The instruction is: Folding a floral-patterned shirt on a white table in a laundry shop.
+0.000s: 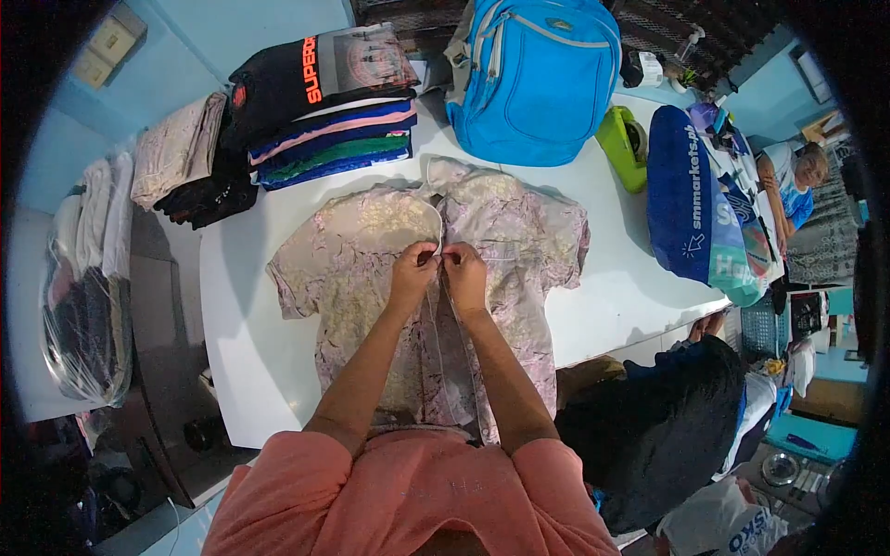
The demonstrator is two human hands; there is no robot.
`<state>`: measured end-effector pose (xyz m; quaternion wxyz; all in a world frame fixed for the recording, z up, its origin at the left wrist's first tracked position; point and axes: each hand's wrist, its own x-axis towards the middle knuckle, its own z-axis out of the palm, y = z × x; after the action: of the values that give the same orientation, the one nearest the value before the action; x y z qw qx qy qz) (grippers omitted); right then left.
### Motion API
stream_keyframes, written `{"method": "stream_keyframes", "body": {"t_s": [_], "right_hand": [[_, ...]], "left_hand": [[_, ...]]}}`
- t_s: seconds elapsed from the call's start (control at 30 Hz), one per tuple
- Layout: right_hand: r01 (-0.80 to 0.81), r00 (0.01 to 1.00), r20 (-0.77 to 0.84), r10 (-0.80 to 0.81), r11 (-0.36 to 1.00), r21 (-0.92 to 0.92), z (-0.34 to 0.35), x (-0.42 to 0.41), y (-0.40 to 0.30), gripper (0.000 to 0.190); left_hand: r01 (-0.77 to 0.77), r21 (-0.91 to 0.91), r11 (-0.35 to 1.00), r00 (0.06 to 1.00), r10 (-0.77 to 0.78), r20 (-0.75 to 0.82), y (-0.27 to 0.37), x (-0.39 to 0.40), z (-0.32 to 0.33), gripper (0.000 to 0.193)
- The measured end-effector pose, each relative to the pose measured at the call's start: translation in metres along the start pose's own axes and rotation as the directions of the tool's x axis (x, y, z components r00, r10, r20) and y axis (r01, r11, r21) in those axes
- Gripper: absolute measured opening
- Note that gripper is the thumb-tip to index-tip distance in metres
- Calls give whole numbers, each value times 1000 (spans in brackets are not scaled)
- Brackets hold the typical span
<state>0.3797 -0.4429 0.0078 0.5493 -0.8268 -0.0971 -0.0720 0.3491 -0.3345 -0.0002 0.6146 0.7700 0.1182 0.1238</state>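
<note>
A short-sleeved shirt with a pink and yellow floral print [368, 236] lies spread on a white table [591, 320], its front edges running down the middle and parted lower down. My left hand [415, 267] pinches the front edge on the left side, below the collar. Right beside it, my right hand [464, 270] pinches the facing edge, the fingertips of both hands nearly touching. Whether a button is between the fingers cannot be seen. The shirt's bottom hem is partly hidden by my body and arms.
Folded clothes [334, 132] are stacked at the back left, beside a folded floral garment [181, 149]. A blue backpack [542, 83] stands at the back. Right of it are a green tape dispenser [622, 149] and a blue bag [678, 201]. A person [793, 181] is at the far right.
</note>
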Motion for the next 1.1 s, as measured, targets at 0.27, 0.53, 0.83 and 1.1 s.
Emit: {"method": "stream_keyframes", "body": {"t_s": [0.27,0.53,0.83,1.1], "right_hand": [[-56,998,-9,56,997,50,0,-4,6,10],[-180,983,73,166,941,287,1,-6,19,7],[-455,890,283,356,687,566,0,-4,13,3],[-258,966,135,220,838,481,9,-3,22,5]], "left_hand": [[-292,402,868,956,280,91,21,4,-4,11],[-243,483,841,966,163,202,32,12,-9,9],[-270,429,862,959,202,196,21,16,-9,13],[-188,301,935,977,147,154,26,12,-11,11]]}}
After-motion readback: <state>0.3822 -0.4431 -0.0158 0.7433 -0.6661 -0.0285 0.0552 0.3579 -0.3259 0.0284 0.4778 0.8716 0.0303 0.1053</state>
